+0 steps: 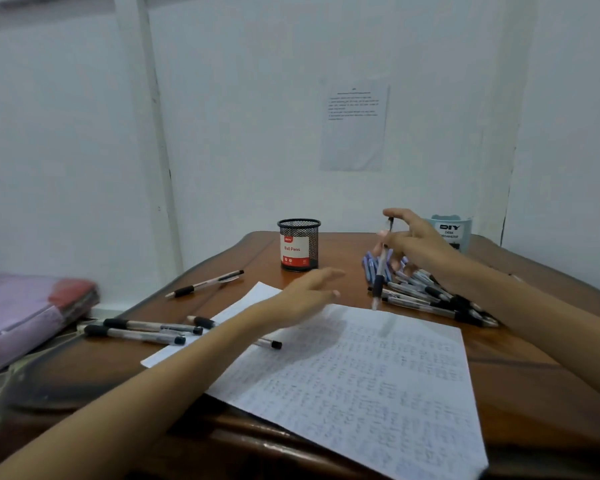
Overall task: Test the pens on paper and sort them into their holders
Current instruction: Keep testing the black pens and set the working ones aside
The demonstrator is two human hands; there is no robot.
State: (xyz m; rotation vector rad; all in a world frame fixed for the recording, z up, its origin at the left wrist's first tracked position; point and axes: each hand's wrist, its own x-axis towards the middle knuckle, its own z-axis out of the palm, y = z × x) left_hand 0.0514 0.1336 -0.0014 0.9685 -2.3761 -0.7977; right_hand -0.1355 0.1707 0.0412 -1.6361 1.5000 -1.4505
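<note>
– white wall behind a brown wooden table; what lies on it?
– a scribbled paper, a black mesh holder and a pale blue organiser at the back, a pile of pens on the right, loose pens on the left.
– and the hands?
– right hand pinches one pen nearly upright above the paper's far edge; left hand hovers with fingers straight, holding nothing.
</note>
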